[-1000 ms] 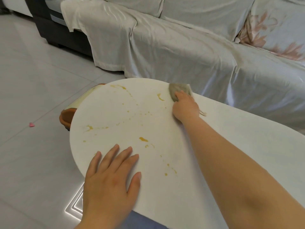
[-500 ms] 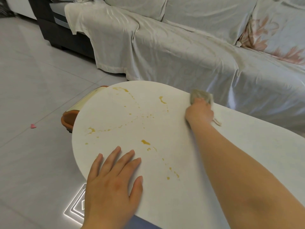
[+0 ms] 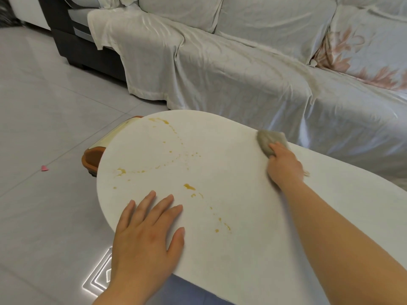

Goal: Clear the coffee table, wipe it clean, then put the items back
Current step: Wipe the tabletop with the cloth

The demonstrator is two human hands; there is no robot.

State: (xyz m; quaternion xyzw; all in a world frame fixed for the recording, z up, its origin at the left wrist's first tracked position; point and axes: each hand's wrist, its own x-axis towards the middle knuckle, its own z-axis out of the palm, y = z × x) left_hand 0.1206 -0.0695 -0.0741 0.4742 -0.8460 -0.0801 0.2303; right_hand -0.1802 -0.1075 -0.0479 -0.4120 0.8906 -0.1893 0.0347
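Grey cloth (image 3: 269,142) at the far edge of the white oval desk (image 3: 253,216), on the sofa side, flat against the top. Pressed down under the right hand (image 3: 284,167), fingers (image 3: 275,148) curled close together over the cloth's near part (thumb not visible, so a pinch underneath cannot be confirmed). Left hand (image 3: 146,234) flat on the near rim, palm down, fingers spread, holding nothing, apparently bracing. Yellow-brown spill marks (image 3: 189,187) scattered over the rounded left end: a streak near the far rim, a blot near the left rim, a trail of drops toward the near edge, all well apart from the cloth. No loose items on the visible top. Step in hand, by judgement: wiping, with clearing apparently complete and return of items not yet begun. Wiping far from finished, since every visible stain lies untouched. Next move likely to call for: drag of the cloth leftward and nearward across the stains under firm downward pressure, overlapping passes, and relocation of the left hand clear of the drops beside it. Beyond the desk: an orange-rimmed stool (image 3: 92,160) half tucked under the left end, a sofa (image 3: 242,73) draped in pale fabric, grey floor tiles (image 3: 44,106) (small pink scrap (image 3: 44,168) lying on them).
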